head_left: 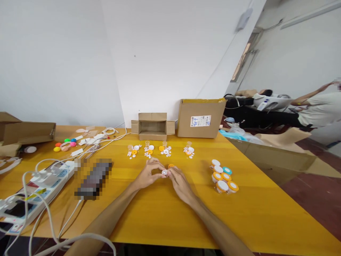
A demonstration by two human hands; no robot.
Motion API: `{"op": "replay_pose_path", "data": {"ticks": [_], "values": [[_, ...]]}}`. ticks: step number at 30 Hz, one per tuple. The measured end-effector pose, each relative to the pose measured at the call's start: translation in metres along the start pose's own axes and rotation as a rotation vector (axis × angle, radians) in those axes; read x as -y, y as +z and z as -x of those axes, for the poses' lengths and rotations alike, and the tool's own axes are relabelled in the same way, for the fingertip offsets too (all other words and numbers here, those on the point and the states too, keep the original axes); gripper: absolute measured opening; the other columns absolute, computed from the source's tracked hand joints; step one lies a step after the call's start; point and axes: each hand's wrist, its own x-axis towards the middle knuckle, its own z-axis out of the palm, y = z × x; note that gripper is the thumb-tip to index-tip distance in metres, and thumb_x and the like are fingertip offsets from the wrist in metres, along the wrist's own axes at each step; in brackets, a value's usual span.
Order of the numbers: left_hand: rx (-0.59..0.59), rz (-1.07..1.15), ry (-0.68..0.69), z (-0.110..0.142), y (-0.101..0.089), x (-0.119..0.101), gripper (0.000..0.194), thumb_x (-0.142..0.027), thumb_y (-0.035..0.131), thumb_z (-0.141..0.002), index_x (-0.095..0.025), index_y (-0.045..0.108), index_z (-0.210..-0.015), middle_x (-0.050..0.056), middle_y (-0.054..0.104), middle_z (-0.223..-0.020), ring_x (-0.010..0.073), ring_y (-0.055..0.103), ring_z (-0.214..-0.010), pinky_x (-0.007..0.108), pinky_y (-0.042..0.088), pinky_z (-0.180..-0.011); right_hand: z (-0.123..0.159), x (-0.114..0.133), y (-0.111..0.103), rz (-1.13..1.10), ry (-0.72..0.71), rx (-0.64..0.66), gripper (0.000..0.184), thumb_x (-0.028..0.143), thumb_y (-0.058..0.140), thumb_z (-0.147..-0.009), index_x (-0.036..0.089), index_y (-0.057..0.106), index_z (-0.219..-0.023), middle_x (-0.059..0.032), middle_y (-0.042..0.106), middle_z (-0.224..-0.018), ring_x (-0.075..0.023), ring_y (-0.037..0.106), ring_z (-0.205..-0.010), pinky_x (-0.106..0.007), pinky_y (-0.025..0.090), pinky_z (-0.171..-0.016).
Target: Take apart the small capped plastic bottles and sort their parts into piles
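Note:
My left hand (pixel 148 175) and my right hand (pixel 181 182) meet above the middle of the table, fingertips closed on a small white disc (pixel 164 172) with dark holes. An orange ring-shaped part (pixel 171 165) shows just behind my right fingers; whether I touch it is hidden. Beyond my hands lie several small groups of parts: clear cups (pixel 164 144), orange rings (pixel 150 152), white rings (pixel 191 150) and little perforated white pieces (pixel 129 154). To the right stands a cluster of clear containers with white-and-orange lids (pixel 222 185), one lid being teal (pixel 226 170).
An open cardboard box (pixel 152 137) and a larger closed carton (pixel 202 122) stand at the back. Leftward lie a pixelated phone-like device (pixel 94 177), a power strip (pixel 50 192) with looping cables, and colourful round pieces (pixel 65 145). Another person (pixel 318 108) is at the far right.

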Motion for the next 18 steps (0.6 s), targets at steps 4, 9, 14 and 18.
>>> {"op": "replay_pose_path", "data": {"ticks": [4, 9, 14, 18], "values": [[0.014, 0.016, -0.008, -0.0004, -0.0010, 0.0017, 0.017, -0.040, 0.070, -0.086, -0.023, 0.076, -0.085, 0.005, 0.073, -0.091, 0.0215, 0.055, -0.097, 0.040, 0.038, -0.100, -0.0004, 0.0000, -0.0005, -0.003, 0.006, 0.010, 0.048, 0.049, 0.025, -0.104, 0.025, 0.050, -0.071, -0.0025, 0.056, -0.073, -0.0216, 0.054, -0.075, -0.033, 0.044, -0.071], [0.019, 0.010, -0.008, 0.0000, -0.0015, 0.0029, 0.016, -0.039, 0.071, -0.085, -0.024, 0.076, -0.086, 0.004, 0.073, -0.089, 0.0214, 0.055, -0.097, 0.039, 0.037, -0.100, -0.0002, -0.0004, -0.0009, -0.013, 0.023, 0.021, 0.052, 0.054, 0.023, -0.103, 0.024, 0.049, -0.070, -0.0025, 0.056, -0.073, -0.0217, 0.054, -0.075, -0.034, 0.044, -0.072], [0.024, -0.028, -0.005, 0.0000, -0.0015, 0.0031, 0.014, -0.037, 0.071, -0.086, -0.024, 0.076, -0.086, 0.003, 0.073, -0.089, 0.0208, 0.054, -0.097, 0.038, 0.036, -0.101, 0.0001, -0.0006, -0.0012, -0.029, 0.035, 0.029, 0.053, 0.056, 0.023, -0.103, 0.024, 0.049, -0.069, -0.0022, 0.055, -0.070, -0.0216, 0.053, -0.075, -0.033, 0.043, -0.071], [0.030, -0.103, 0.021, -0.0002, -0.0021, 0.0032, 0.017, -0.038, 0.067, -0.088, -0.024, 0.076, -0.085, 0.003, 0.073, -0.090, 0.0207, 0.053, -0.098, 0.038, 0.036, -0.101, -0.0001, 0.0001, -0.0017, -0.027, 0.036, 0.036, 0.054, 0.056, 0.023, -0.103, 0.024, 0.049, -0.068, -0.0012, 0.053, -0.067, -0.0210, 0.053, -0.074, -0.032, 0.042, -0.071]]}}
